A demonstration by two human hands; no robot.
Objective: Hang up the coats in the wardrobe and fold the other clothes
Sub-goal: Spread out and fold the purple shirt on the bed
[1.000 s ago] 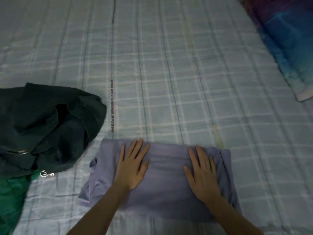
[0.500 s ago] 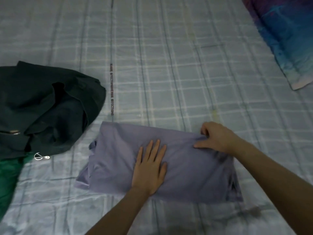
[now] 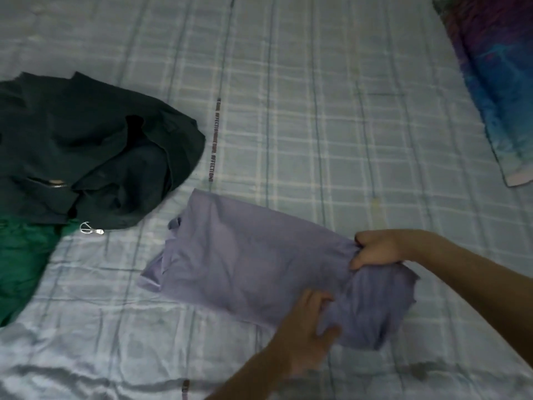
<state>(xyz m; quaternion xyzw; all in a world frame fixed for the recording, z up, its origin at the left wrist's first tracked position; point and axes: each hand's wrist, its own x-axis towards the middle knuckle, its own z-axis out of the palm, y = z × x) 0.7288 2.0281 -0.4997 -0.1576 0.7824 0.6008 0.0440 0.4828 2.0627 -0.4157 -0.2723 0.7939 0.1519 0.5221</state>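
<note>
Lilac shirt (image 3: pixel 253 261) — partly folded, creased; both hands' (image 3: pixel 375 249) (image 3: pixel 310 327) fingers grip its edge.

L hand (image 3: pixel 310 327) left its flat press, now gripping lilac shirt (image 3: pixel 245 261) near edge (rt end lifted, bunched).

A pale blue-grey bedsheet (image 3: pixel 317 111) covers the bed, crossed by a plaid of white and darker blue lines, with a thin stripe of dark lettering running near to far. On it lies a plain lavender garment (image 3: pixel 245 261). To the left is a very dark green, almost black jacket (image 3: pixel 86 145) with a silver zip. Beneath it, at the left edge, shows bright green cloth (image 3: pixel 23 255). Far right is a pillow (image 3: pixel 501 82) mottled in blue, teal and purple.
</note>
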